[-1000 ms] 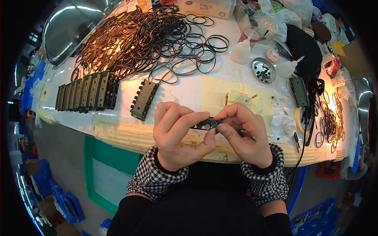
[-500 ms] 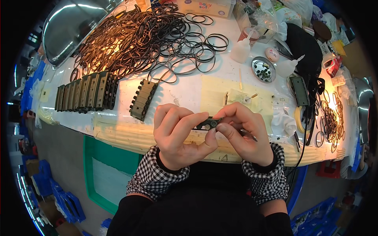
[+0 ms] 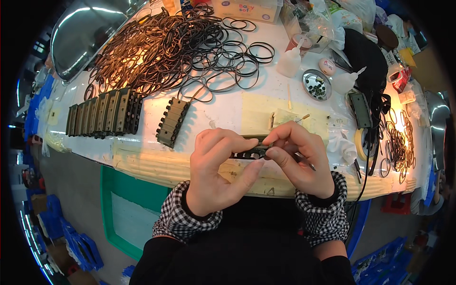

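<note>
Between my two hands, just over the table's near edge, is a small dark green toy tank hull [image 3: 244, 155] with a row of round wheels along its side. My left hand [image 3: 216, 166] steadies it with the fingers along its top, the thumb just below. My right hand [image 3: 304, 159] pinches its right end between thumb and fingertips, partly hiding it. A thin metal tool end [image 3: 312, 167] pokes out by the right palm; its kind is unclear. Farther left stand a single hull [image 3: 172, 122] and a row of similar hulls [image 3: 102, 114].
A tangled heap of dark rubber loops [image 3: 166, 52] covers the back left. At the right are a round dish [image 3: 317, 85] of small green parts, squeeze bottles [image 3: 289, 61], a tape roll [image 3: 362, 142], and a black cable [image 3: 373, 166]. A green bin [image 3: 107, 209] sits below the table.
The hull has turned, showing more of its top and wheel side. My left hand has shifted slightly down, its thumb straighter. My right hand keeps its pinch at the end.
</note>
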Action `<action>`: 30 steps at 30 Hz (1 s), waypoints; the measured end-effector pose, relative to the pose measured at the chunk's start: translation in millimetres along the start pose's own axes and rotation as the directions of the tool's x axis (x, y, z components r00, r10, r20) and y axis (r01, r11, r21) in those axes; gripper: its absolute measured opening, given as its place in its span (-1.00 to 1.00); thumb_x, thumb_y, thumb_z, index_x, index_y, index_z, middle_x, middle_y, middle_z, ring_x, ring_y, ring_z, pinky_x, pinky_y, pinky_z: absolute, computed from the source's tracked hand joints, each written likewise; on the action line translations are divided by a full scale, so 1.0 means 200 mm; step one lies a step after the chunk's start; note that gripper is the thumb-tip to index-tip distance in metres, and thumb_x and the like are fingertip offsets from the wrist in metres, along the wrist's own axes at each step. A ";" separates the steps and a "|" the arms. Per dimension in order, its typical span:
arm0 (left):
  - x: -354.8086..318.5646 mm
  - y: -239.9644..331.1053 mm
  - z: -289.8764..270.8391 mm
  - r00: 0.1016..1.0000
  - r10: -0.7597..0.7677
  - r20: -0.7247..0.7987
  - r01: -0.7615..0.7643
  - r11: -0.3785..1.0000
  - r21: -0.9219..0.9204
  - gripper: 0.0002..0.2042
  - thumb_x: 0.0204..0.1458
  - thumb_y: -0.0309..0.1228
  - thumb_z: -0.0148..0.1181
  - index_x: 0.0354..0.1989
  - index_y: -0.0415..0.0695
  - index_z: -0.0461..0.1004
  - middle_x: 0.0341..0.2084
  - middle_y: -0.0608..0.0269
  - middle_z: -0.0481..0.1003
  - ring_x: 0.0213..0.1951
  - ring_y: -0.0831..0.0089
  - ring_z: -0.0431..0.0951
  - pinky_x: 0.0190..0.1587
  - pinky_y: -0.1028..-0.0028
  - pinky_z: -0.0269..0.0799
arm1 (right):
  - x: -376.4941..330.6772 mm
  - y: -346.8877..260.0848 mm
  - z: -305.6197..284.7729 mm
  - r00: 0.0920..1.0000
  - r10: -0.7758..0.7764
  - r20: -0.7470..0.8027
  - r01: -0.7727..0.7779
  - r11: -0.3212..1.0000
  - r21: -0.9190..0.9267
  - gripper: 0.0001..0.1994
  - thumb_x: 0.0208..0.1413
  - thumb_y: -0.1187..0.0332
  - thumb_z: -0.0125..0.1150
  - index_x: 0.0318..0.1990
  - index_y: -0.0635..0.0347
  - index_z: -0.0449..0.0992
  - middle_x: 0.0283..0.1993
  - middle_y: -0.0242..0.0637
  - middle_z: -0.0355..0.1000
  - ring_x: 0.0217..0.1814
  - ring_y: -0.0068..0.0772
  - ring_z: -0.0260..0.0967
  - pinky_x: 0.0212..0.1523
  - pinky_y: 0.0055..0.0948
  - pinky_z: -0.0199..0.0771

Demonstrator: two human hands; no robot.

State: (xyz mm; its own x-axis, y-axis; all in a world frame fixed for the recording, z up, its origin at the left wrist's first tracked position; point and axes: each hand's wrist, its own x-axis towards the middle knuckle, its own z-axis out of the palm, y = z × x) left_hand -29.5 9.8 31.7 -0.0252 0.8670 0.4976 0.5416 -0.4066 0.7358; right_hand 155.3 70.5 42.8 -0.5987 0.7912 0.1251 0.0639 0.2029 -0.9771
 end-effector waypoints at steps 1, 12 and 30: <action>0.00 0.00 -0.04 0.991 -0.050 0.125 0.059 0.996 -0.073 -0.77 -0.21 -0.44 0.40 -0.34 -0.16 0.55 -0.56 0.26 0.41 -0.34 0.32 0.46 -0.18 0.41 0.30 | 0.00 -0.01 -0.03 0.999 0.005 0.039 -0.004 0.999 -0.038 -0.86 0.12 0.49 0.25 -0.18 0.25 0.45 -0.45 -0.43 0.39 -0.60 -0.78 0.18 -0.57 -0.71 0.16; -0.02 -0.02 0.00 0.847 -0.271 0.458 0.530 0.362 -0.767 -0.55 0.15 -0.57 0.10 0.18 -0.15 0.10 -0.03 0.15 0.37 0.06 0.44 0.40 0.01 0.49 0.36 | 0.03 -0.07 0.01 0.998 0.049 -0.040 -0.049 0.999 0.011 -0.84 0.08 0.47 0.27 -0.17 0.23 0.51 -0.46 -0.50 0.41 -0.65 -0.87 0.06 -0.65 -0.73 0.01; -0.06 -0.06 0.15 0.962 -0.228 0.150 0.263 0.630 -0.731 -0.60 0.14 -0.68 0.02 0.17 -0.23 0.26 0.01 0.16 0.39 0.07 0.49 0.42 0.07 0.53 0.37 | 0.00 0.00 0.08 0.961 0.047 -0.272 -0.061 0.997 -0.045 -0.91 0.04 0.52 0.29 -0.29 0.28 0.58 -0.46 -0.48 0.46 -0.62 -0.79 0.14 -0.62 -0.70 0.06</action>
State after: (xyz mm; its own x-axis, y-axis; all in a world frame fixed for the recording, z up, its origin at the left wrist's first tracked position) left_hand -10.6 12.6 2.4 -0.0219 0.9700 0.2420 -0.2793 -0.2383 0.9302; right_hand 142.6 60.7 39.0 -0.3556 0.9267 0.1214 0.1366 0.1800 -0.9741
